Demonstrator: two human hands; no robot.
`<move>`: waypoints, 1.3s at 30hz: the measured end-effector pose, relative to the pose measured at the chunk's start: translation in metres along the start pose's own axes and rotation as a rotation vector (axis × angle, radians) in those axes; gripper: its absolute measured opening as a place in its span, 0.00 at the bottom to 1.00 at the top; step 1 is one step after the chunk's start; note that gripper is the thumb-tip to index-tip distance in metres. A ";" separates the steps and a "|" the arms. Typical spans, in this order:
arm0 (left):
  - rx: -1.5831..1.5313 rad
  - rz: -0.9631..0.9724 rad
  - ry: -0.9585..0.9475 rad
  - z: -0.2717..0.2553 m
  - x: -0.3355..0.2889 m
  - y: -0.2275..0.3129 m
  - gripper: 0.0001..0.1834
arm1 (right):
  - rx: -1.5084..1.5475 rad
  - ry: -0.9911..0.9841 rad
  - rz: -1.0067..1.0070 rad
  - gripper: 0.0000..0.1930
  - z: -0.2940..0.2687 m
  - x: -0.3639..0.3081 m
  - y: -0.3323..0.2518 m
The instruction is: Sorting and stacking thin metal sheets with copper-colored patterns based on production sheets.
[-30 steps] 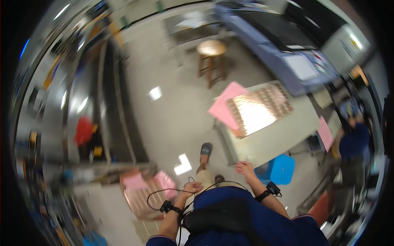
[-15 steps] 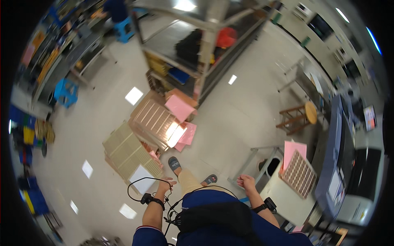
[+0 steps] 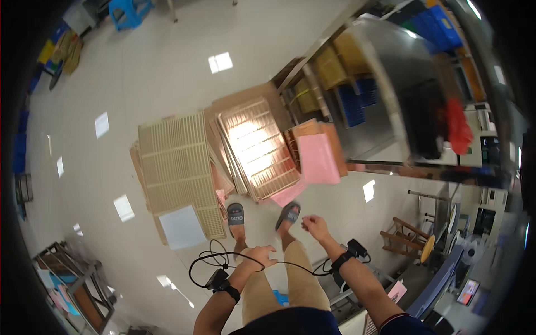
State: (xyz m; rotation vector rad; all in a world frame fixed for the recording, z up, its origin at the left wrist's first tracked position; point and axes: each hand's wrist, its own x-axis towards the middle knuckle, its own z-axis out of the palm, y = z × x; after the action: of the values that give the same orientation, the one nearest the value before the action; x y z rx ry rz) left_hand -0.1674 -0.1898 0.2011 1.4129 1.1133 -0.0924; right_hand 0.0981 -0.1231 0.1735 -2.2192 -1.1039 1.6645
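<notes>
My left hand [image 3: 261, 258] hangs in front of my left thigh, its fingers stretched out and nothing in it. My right hand [image 3: 316, 228] hovers ahead of my right leg, fingers curled in, with nothing seen in it. Beyond my feet on the floor lies a stack of copper-coloured panels [image 3: 258, 146] in a grid pattern, shining with glare. Left of it is a stack of pale yellow-green slotted panels [image 3: 177, 146], with a white sheet [image 3: 182, 228] on its near end. A pink sheet [image 3: 319, 159] lies on brown boards to the right. Neither hand touches these stacks.
A metal rack [image 3: 385, 111] with blue and yellow trays and a red bag stands at the far right. A wooden stool [image 3: 410, 240] and a blue-grey machine [image 3: 438, 282] are to my right. Cables run between my wrist straps. A cart [image 3: 78, 279] stands at the left.
My view has turned rightward and come closer to the panel stacks. Both hands have come forward and nearer each other. My feet have stepped up beside the stacks.
</notes>
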 end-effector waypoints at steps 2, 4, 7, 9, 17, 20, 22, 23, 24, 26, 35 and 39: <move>-0.074 -0.072 0.026 0.008 0.055 -0.024 0.25 | -0.073 0.011 -0.057 0.13 0.011 0.075 0.011; -0.140 -0.178 0.093 0.008 0.109 -0.045 0.26 | -0.210 0.045 -0.065 0.14 0.026 0.143 0.023; -0.312 -0.346 0.420 0.018 0.198 -0.090 0.30 | -0.457 0.153 -0.186 0.18 0.033 0.229 0.049; -0.408 -0.456 0.795 0.028 0.232 -0.120 0.35 | -0.571 0.196 -0.238 0.21 0.043 0.260 0.065; -0.833 -0.616 0.951 0.059 0.311 -0.157 0.46 | -0.283 0.082 -0.110 0.35 0.050 0.302 0.042; -0.828 -0.661 0.970 0.058 0.317 -0.148 0.48 | -0.182 0.008 -0.046 0.36 0.047 0.303 0.036; -0.844 -0.602 0.943 0.051 0.320 -0.139 0.48 | -0.312 0.089 -0.244 0.35 0.048 0.306 0.052; -0.843 -0.595 0.942 0.049 0.322 -0.133 0.48 | -0.443 0.169 -0.433 0.34 0.045 0.307 0.063; -0.840 -0.658 0.886 0.045 0.320 -0.131 0.49 | -0.436 0.168 -0.433 0.34 0.047 0.304 0.061; -0.831 -0.718 0.826 0.044 0.317 -0.135 0.49 | -0.367 0.127 -0.410 0.35 0.049 0.298 0.057; -1.620 -0.615 0.935 0.066 0.315 -0.173 0.26 | -0.416 0.226 -0.080 0.41 0.023 0.316 0.078; -1.225 -1.020 0.734 0.036 0.319 -0.169 0.29 | -0.486 0.237 -0.166 0.38 0.016 0.313 0.080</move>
State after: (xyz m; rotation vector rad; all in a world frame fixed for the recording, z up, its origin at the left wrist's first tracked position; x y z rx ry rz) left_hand -0.0884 -0.0855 -0.1368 -0.3407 1.9053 0.3651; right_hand 0.1547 0.0133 -0.1144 -2.4254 -1.7078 1.1167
